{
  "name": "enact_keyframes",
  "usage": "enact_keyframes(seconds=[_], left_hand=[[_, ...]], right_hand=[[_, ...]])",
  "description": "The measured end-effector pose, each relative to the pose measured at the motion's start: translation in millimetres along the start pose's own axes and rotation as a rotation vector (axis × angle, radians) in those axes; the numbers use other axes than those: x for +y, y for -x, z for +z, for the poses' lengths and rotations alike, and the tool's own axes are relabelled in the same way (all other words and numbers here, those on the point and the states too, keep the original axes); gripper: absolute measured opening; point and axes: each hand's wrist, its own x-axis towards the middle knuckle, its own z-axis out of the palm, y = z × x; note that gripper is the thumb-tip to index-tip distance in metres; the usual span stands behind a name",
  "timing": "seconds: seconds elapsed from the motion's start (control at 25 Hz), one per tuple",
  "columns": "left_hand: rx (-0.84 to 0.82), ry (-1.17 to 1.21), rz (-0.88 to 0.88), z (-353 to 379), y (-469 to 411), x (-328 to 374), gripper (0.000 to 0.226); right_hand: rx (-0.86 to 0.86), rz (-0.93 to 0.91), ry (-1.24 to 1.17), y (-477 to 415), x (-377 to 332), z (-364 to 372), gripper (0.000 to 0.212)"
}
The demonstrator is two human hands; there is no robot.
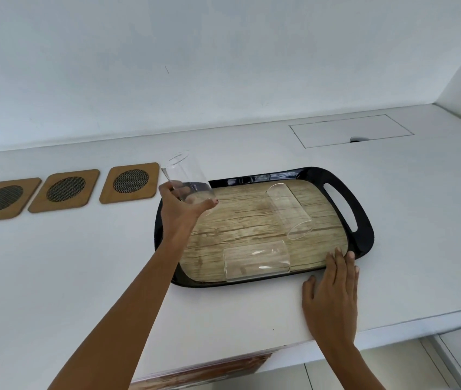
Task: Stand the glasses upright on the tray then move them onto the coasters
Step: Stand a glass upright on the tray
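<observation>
We saw the left hand (180, 205) gripping a tilted glass (187, 181) above the tray's (364, 218) left end, near three coasters (63, 190), while the right hand (333, 294) lay flat and spread beside two glasses (289, 211) lying on it.

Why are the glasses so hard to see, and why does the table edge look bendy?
In the head view, the glass in the left hand and the two lying glasses are clear, so only pale outlines and small glints show; the wide-angle lens curves the counter edge; the tray rim shines with glare.
</observation>
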Motion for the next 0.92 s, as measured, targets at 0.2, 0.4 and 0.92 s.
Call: enact_keyframes(seconds=[0.2, 0.4, 0.92], left_hand=[[0.038, -0.174, 0.094, 5.5, -0.2, -32.7, 0.085], [0.067, -0.239, 0.12, 11.9, 4.5, -51.8, 0.08], [0.07, -0.295, 0.192, 23.0, 15.8, -65.4, 0.08]], right_hand=[[-0.008, 0.003, -0.007, 0.1, 0.6, 1.0, 0.06], [-0.014, 0.007, -0.035, 0.1, 0.1, 0.7, 0.06], [-0.066, -0.007, -0.057, -0.7, -2.6, -5.3, 0.058]])
